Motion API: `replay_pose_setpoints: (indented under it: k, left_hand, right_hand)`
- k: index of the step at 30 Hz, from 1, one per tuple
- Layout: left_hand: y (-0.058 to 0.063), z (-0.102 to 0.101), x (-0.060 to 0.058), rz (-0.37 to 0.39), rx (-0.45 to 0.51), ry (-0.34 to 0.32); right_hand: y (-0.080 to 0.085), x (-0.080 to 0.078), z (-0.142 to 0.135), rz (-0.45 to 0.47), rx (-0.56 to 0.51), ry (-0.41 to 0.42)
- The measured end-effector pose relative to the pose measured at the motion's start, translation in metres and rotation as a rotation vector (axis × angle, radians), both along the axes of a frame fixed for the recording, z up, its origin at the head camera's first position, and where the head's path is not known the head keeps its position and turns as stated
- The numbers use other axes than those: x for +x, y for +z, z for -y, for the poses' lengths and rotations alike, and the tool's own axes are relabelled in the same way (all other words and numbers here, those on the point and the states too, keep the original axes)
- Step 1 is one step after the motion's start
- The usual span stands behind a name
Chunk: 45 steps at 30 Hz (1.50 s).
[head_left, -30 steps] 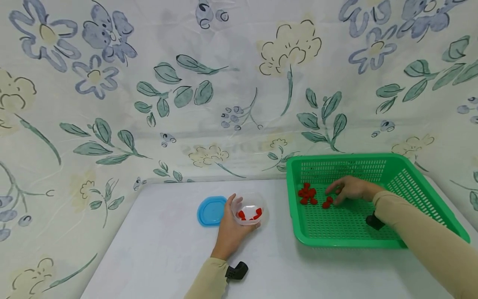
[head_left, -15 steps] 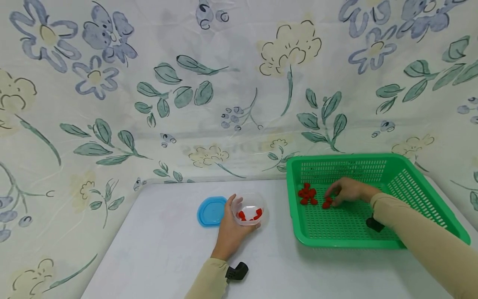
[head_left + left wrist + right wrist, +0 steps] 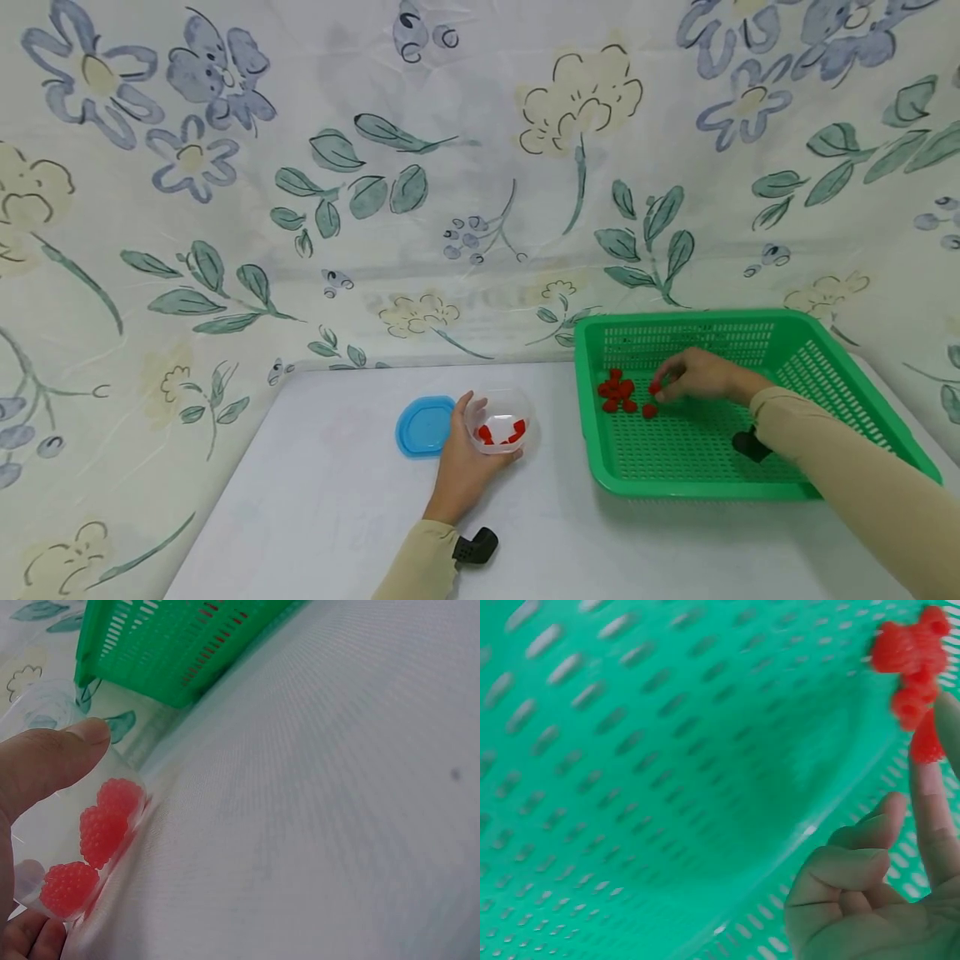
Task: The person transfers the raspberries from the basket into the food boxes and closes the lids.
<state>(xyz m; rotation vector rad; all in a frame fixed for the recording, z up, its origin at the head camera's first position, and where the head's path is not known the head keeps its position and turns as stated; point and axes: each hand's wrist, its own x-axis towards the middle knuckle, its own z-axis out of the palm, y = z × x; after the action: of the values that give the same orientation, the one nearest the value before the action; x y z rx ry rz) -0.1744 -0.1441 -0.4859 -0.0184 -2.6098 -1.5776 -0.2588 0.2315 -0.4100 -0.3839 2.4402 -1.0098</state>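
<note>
My left hand [image 3: 462, 472] grips a clear plastic tub [image 3: 501, 398] on the white table, thumb on its near side. Through the tub wall several red raspberries [image 3: 103, 834] show at the bottom. Inside the green basket [image 3: 705, 488], my right hand [image 3: 699, 374] pinches one raspberry [image 3: 927, 740] between thumb and index finger, while the other fingers curl in. A loose raspberry [image 3: 649, 411] lies just below that hand, and a cluster of raspberries [image 3: 617, 390] sits to its left on the basket floor.
A blue lid [image 3: 424, 427] lies on the table [image 3: 330, 467] left of the tub, partly behind the left hand. The basket's raised rim stands between tub and raspberries. Behind the table hangs a floral cloth [image 3: 480, 208].
My right hand has closed its fingers on a raspberry and lifted it slightly away from the one beside it. The left hand and tub have stayed put.
</note>
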Motion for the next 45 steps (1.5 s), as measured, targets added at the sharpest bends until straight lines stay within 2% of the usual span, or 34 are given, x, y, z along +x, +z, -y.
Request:
replay_pose_setpoints:
  k: [10,18,26,34,40,45]
  left_hand:
    - [-0.002,0.001,0.0,-0.002,0.005,0.001]
    - [-0.001,0.0,-0.001,-0.008,0.001,0.001]
    - [-0.001,0.0,0.0,-0.011,0.004,-0.001]
    - [0.0,0.0,0.0,-0.013,-0.013,0.007]
    - [0.0,0.0,0.0,-0.01,-0.004,0.001]
    - [0.0,0.001,0.0,-0.012,0.005,-0.004]
  right_hand:
    - [0.015,0.007,0.008,-0.058,-0.038,-0.014]
    - [0.038,0.017,0.014,-0.113,-0.064,-0.068]
    - [0.056,0.03,0.021,-0.13,-0.096,-0.108]
    - [0.068,0.049,0.042,-0.223,-0.081,-0.084]
    - [0.074,0.061,0.062,-0.229,-0.113,-0.094]
    - [0.076,0.07,0.076,-0.211,-0.173,-0.138]
